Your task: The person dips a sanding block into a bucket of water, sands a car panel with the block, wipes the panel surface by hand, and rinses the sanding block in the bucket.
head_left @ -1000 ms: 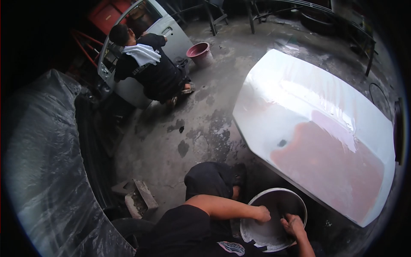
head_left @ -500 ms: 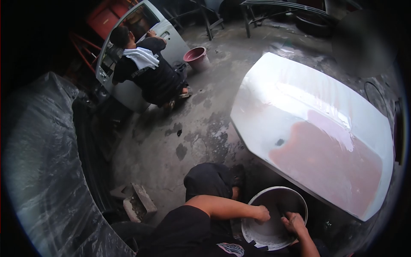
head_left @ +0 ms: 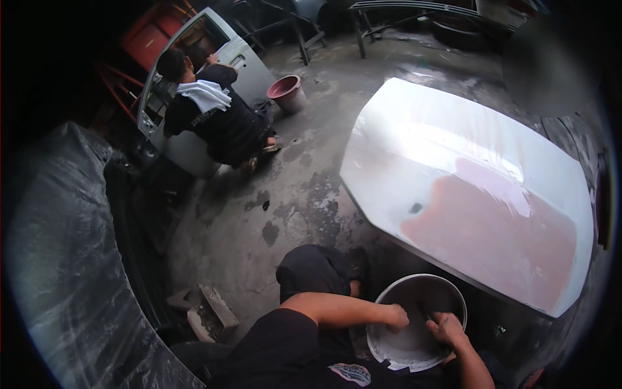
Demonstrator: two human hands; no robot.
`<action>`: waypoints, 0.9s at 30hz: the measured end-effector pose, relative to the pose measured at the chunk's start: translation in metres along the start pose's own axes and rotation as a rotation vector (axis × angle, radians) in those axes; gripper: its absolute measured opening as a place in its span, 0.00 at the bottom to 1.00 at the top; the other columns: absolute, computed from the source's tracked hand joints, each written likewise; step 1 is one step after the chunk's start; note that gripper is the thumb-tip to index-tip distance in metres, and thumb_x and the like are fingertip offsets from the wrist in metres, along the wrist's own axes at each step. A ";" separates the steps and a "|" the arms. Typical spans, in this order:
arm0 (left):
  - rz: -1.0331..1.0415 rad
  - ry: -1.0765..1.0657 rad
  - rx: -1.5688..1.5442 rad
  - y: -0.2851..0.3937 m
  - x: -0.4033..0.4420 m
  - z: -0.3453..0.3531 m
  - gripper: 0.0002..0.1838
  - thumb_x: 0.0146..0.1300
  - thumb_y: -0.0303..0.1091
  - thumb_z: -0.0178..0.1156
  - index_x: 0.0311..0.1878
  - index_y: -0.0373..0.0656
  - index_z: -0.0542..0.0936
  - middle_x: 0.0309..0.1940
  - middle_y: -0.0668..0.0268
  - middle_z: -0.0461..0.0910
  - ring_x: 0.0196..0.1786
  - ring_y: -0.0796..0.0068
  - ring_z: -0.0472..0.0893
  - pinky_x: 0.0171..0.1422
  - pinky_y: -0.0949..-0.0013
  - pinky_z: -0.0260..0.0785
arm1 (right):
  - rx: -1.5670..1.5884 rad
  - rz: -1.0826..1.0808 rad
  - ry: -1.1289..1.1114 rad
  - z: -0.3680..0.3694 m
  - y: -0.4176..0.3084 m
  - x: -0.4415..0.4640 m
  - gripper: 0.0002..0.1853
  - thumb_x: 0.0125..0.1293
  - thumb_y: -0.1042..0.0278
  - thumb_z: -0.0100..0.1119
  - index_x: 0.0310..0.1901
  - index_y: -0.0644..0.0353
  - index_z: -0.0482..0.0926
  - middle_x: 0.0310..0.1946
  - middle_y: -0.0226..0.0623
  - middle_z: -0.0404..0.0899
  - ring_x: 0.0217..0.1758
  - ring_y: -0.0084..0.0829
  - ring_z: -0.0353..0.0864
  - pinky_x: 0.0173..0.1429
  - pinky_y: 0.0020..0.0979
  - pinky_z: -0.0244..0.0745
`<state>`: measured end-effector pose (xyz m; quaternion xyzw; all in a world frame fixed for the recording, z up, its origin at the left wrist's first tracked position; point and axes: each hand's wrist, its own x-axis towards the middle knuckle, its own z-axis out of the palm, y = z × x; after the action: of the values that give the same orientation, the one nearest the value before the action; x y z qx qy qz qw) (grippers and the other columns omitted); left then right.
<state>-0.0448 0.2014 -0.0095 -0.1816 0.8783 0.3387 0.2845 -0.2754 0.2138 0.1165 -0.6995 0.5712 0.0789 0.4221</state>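
A round, pale-rimmed bucket (head_left: pixel 421 277) stands low at the bottom right, close to the edge of a large white panel (head_left: pixel 389 207) with pinkish patches. My left hand (head_left: pixel 396 318) is over the bucket's left inside, its fingers curled; whatever it may hold is hidden. On the right side of the bucket's opening is my right hand (head_left: pixel 447 327), closed around something dark that I cannot make out. The two hands are apart, and the bucket's inside shows grey between them.
Another person (head_left: pixel 217 123) crouches by a car door (head_left: pixel 249 71) at the upper left, near a reddish bucket (head_left: pixel 291 104). Plastic sheeting (head_left: pixel 65 246) covers something large on the left. A concrete block (head_left: pixel 210 314) lies on the floor; metal stands (head_left: pixel 301 42) are at the back.
The view has shifted slightly, so the panel, door and crouching person appear further left. My hands remain over the bucket with nearly the same pose. The other person's raised hand has moved up along the door.
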 end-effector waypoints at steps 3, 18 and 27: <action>0.001 -0.006 0.012 -0.007 0.011 0.006 0.16 0.60 0.45 0.71 0.41 0.41 0.91 0.40 0.52 0.91 0.49 0.50 0.91 0.55 0.50 0.83 | -0.002 -0.009 0.009 0.004 0.005 0.001 0.22 0.73 0.50 0.61 0.52 0.64 0.85 0.45 0.63 0.86 0.55 0.63 0.85 0.61 0.55 0.79; 0.031 0.069 0.012 -0.002 0.007 0.000 0.16 0.59 0.43 0.70 0.41 0.40 0.91 0.40 0.50 0.91 0.50 0.49 0.91 0.56 0.49 0.83 | -0.016 -0.008 -0.017 0.012 0.010 0.005 0.23 0.73 0.49 0.62 0.56 0.62 0.85 0.49 0.62 0.86 0.57 0.61 0.85 0.62 0.54 0.80; 0.003 0.065 -0.012 0.001 -0.001 -0.008 0.15 0.59 0.41 0.68 0.40 0.39 0.91 0.40 0.51 0.91 0.49 0.49 0.91 0.56 0.49 0.83 | 0.005 -0.002 -0.021 0.008 0.007 0.004 0.24 0.72 0.50 0.63 0.57 0.62 0.85 0.50 0.61 0.86 0.59 0.60 0.85 0.64 0.52 0.79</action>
<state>-0.0475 0.1964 -0.0039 -0.1931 0.8852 0.3384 0.2541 -0.2777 0.2163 0.1056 -0.6981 0.5662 0.0845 0.4300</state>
